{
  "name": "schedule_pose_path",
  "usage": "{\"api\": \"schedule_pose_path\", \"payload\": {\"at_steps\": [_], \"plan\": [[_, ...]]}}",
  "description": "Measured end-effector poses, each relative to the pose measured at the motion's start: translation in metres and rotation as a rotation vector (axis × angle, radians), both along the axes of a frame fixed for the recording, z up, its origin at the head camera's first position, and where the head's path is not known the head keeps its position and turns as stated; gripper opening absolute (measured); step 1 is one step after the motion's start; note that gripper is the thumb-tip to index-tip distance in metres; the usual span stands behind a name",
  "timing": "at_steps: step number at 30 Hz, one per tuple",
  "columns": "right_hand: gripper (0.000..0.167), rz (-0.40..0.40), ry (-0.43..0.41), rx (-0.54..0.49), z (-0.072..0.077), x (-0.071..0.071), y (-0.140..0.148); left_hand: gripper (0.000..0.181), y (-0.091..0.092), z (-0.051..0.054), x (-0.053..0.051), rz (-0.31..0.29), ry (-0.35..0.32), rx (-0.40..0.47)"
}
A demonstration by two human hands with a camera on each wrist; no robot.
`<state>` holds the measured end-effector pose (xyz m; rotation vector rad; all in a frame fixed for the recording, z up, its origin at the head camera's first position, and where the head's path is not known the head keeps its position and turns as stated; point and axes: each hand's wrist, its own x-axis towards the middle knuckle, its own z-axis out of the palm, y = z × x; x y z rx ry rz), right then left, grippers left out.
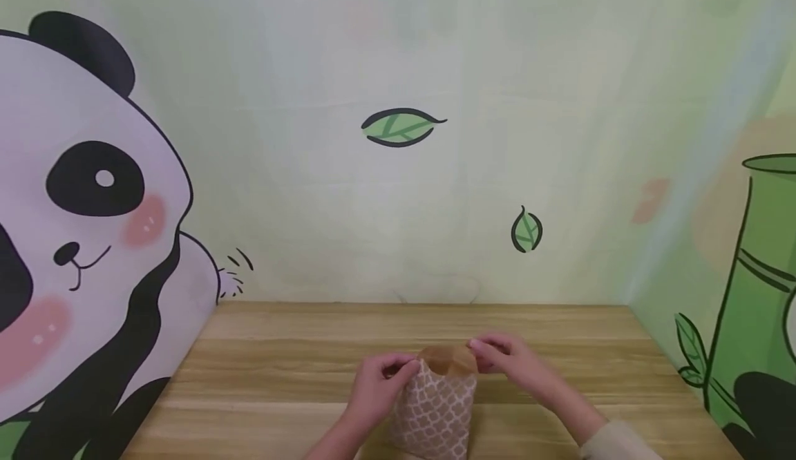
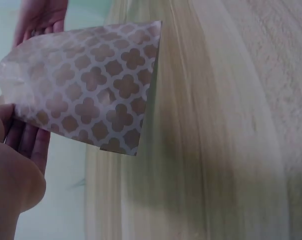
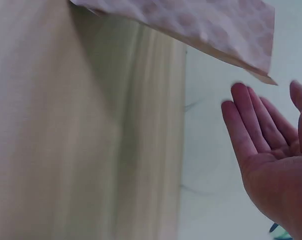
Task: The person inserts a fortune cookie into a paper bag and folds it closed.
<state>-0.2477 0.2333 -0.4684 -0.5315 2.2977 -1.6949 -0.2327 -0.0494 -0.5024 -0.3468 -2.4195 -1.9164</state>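
Note:
A brown paper bag (image 1: 435,408) with a white lattice pattern is held above the wooden table, its mouth gaping at the top. My left hand (image 1: 381,385) pinches the left edge of that mouth between thumb and fingers. In the left wrist view the bag (image 2: 98,82) spreads out from the left hand (image 2: 16,160), its printed side toward the camera. My right hand (image 1: 513,365) is at the bag's upper right corner. The right wrist view shows the right hand (image 3: 270,145) with fingers extended and thumb spread, a small gap from the bag (image 3: 205,25).
The wooden table (image 1: 280,370) runs back to a pale green backdrop (image 1: 298,170) printed with leaves. A printed panda (image 1: 93,121) covers the left side panel, and printed bamboo (image 1: 759,273) the right one.

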Motion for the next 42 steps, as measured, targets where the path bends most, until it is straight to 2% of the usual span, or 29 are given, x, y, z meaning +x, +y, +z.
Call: {"api": "schedule_pose_path", "payload": {"at_steps": [2, 4, 6, 9, 14, 21, 27, 33, 38, 42], "plan": [[0.045, -0.033, -0.024, -0.052, -0.010, 0.010, 0.007, 0.017, 0.003, -0.002, 0.000, 0.035, -0.022, 0.023], [0.045, -0.045, -0.005, -0.069, -0.019, 0.018, 0.010, 0.018, 0.005, -0.004, 0.001, 0.075, -0.044, 0.042], [0.042, -0.054, 0.020, -0.082, -0.026, 0.022, 0.010, 0.018, 0.007, -0.006, 0.002, 0.110, -0.058, 0.059], [0.038, -0.094, 0.037, -0.097, -0.032, 0.024, 0.008, 0.016, 0.012, -0.009, 0.005, 0.134, -0.041, 0.073], [0.032, -0.175, 0.038, -0.115, -0.034, 0.024, 0.003, 0.015, 0.022, -0.011, 0.011, 0.127, -0.003, 0.101], [0.024, -0.221, 0.072, -0.110, -0.036, 0.022, -0.005, 0.012, 0.023, -0.012, 0.012, 0.136, -0.005, 0.119], [0.024, -0.311, 0.010, -0.174, -0.041, 0.021, -0.008, 0.012, 0.019, -0.012, 0.012, 0.150, -0.061, 0.139], [0.021, -0.414, -0.053, -0.179, -0.049, 0.019, -0.007, 0.011, 0.020, -0.015, 0.011, 0.167, -0.068, 0.151], [0.018, -0.418, -0.028, -0.172, -0.054, 0.017, -0.007, 0.009, 0.019, -0.021, 0.008, 0.165, -0.063, 0.160], [0.019, -0.407, 0.003, -0.177, -0.056, 0.017, -0.007, 0.010, 0.017, -0.026, 0.007, 0.140, -0.043, 0.190]]}}
